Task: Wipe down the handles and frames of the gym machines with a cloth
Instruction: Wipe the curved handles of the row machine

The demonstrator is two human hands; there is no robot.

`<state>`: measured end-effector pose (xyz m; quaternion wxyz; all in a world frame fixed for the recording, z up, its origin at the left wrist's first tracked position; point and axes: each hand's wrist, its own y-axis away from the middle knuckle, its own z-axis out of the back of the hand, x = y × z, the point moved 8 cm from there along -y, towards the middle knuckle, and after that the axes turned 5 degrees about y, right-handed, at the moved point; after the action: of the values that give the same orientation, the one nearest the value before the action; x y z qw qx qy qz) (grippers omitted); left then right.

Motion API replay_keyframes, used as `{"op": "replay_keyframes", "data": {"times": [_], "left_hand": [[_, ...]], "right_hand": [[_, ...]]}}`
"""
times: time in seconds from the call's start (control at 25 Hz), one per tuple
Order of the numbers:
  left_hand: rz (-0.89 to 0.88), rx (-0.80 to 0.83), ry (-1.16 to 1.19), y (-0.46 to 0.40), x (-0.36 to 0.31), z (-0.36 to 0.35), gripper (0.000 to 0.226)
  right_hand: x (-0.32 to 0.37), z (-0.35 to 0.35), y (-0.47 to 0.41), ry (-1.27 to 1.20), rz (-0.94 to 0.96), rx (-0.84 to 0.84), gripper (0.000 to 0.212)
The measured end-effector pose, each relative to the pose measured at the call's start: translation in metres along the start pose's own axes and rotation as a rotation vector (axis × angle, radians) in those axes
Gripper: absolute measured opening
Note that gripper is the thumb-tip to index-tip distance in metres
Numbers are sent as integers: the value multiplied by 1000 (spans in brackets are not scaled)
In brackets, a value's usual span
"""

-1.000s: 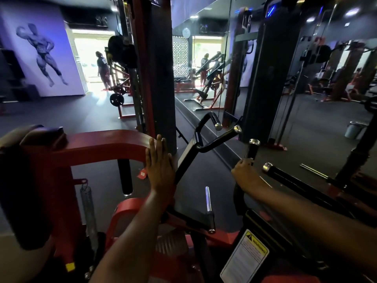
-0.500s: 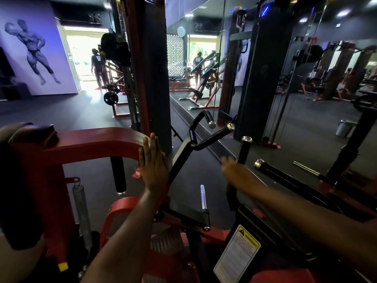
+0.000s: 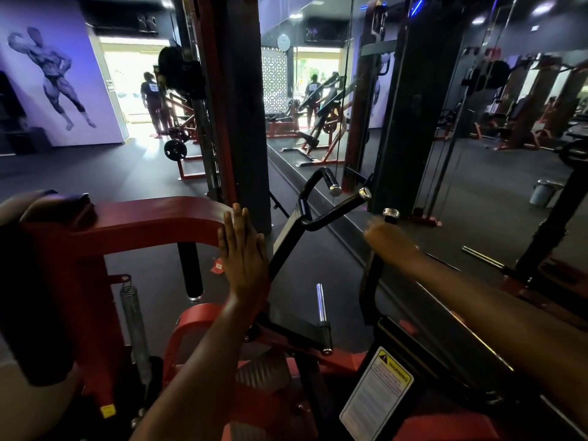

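Nearest, a warning label (image 3: 377,393) sits on the black base of the machine, below the right forearm.

Change: one second ago the right hand (image 3: 386,240) was closed around the upright black handle (image 3: 370,275) below its chrome cap (image 3: 390,212). It has now come off the grip and appears motion-blurred just beside the cap. Whether its fingers are spread or curled cannot be told, and no cloth is visible in it. Judgement: the pass on this handle looks finished or interrupted, and the hand is in transit to another grip.

The left hand (image 3: 243,253) has not moved. Its fingers are straight and pressed together, the palm flat against the rounded end of the red frame arm (image 3: 143,222), the forearm rising from below. Any cloth beneath the palm is hidden.

Beyond, the angled black handles (image 3: 334,198) with chrome ends stand untouched. Farther off, a mirror wall (image 3: 477,192) reflects the gym, and a person (image 3: 152,100) stands near the bright doorway.
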<state>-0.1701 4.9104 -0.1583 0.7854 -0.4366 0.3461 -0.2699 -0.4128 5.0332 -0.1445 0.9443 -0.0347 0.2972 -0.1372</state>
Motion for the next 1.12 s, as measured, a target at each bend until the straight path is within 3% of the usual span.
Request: {"op": "replay_keyframes", "data": {"times": [0.08,0.16,0.24,0.32,0.52,0.68,0.76,0.96,1.12], "left_hand": [[81,-30,22,-7,5,10,61],[115,-23,7,-13,9,12,60],[96,7,-46,-14,12,8,59],[78,25,-72,-14,14,3,58],[57,37,-77,-14,17,0,57],[23,15,-112,-13,16,0,56],[9,10,-121,-13,15,1,56],[6,-1,-100,-13,9,8,56],[5,4,-134,-14,11,5,50]], "right_hand": [[-28,7,-11,26,-137,-121,21],[-15,-2,-10,80,-167,-40,26],[29,-14,2,155,-59,82,29],[48,-12,7,132,49,97,29],[-20,10,-21,68,-118,-46,24],[29,-10,-9,96,-28,89,28],[40,-9,-5,76,57,75,27],[-27,3,-24,-60,-211,2,25],[58,-5,15,-59,48,133,16]]}}
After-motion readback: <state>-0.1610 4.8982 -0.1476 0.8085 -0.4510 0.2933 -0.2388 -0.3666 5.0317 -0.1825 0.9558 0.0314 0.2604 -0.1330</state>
